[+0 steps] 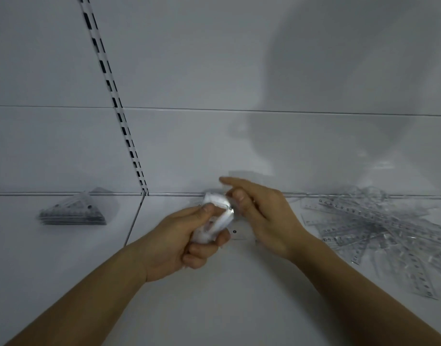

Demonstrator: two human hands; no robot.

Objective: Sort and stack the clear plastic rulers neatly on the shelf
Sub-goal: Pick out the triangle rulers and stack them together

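My left hand (189, 236) grips a crumpled white wad (218, 216) at the middle of the white shelf (239, 283). My right hand (261, 216) is just to its right, thumb and curled fingers pinching a clear plastic ruler piece (239, 234) with a small dark hole; the index finger points left over the wad. The wad presses against that clear piece. A neat stack of clear triangular rulers (73, 213) lies at the left. A loose, tangled pile of clear straight rulers (379, 236) lies at the right.
The white back panel (239, 146) rises close behind the hands, with a slotted upright rail (119, 116) left of centre. A seam (134, 218) divides the shelf between the stack and my hands.
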